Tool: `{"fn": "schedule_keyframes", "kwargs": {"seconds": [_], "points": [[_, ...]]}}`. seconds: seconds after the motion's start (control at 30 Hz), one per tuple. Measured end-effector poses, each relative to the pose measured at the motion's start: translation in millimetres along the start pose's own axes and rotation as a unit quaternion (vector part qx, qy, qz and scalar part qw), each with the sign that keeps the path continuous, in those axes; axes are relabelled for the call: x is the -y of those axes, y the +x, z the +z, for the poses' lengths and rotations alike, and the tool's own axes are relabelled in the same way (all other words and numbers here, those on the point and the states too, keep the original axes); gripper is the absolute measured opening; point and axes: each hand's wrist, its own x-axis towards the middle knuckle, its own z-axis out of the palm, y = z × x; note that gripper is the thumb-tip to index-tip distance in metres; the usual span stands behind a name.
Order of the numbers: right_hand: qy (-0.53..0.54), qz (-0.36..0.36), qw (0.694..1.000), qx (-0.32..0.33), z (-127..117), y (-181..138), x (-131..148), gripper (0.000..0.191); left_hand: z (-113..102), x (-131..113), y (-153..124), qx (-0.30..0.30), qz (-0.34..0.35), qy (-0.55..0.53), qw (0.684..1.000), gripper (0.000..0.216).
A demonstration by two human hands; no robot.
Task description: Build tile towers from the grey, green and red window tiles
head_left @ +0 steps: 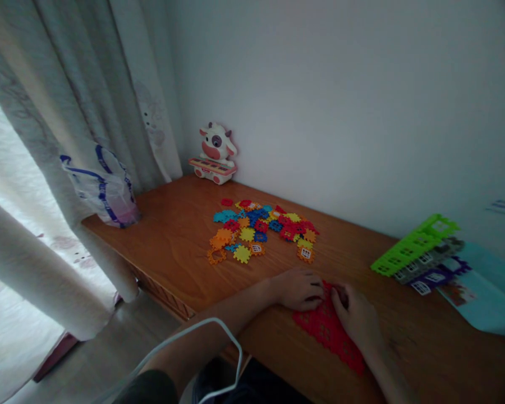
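Observation:
A red panel of joined plastic building tiles [326, 331], with small window-like cutouts, lies on the wooden tabletop close to my body. My left hand [301, 289] rests at its upper left side, fingers bent and closed on the edge. On the opposite side, my right hand [357, 314] grips the panel near its far corner, thumb toward the left hand. Parts of the red panel are covered by both hands. Beyond them lies a loose heap of gear-edged tiles [247, 234] in yellow, orange, blue and red.
A cow-shaped toy piano [214, 157] stands in the back corner. At the left edge sits a clear plastic bag [105, 188]. Joined green tiles [414, 245], with grey and purple tiles, lean on a light-blue sheet or box [488, 297] at right. A white cable [193, 325] crosses my left arm.

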Motion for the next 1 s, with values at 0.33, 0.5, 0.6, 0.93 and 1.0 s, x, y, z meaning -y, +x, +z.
{"fn": "schedule_keyframes", "kwargs": {"seconds": [0.33,0.5,0.6,0.93,1.0], "points": [[-0.02,-0.122,0.992,0.029,40,19,80,0.033,-44,4,-90,-0.004,-0.073,0.064,0.995,0.022],[-0.041,-0.15,0.987,0.044,52,28,110,0.031,-77,37,-123,-0.039,-0.149,0.061,0.986,0.021],[-0.029,-0.149,0.988,0.041,57,35,118,0.029,-97,74,-137,-0.089,-0.234,0.069,0.966,0.022],[-0.044,-0.221,0.974,-0.011,81,141,175,0.024,-103,180,-184,-0.193,-0.333,-0.008,0.923,0.026],[-0.042,-0.237,0.971,0.003,92,171,195,0.027,-98,186,-191,-0.207,-0.334,-0.042,0.919,0.03]]}}
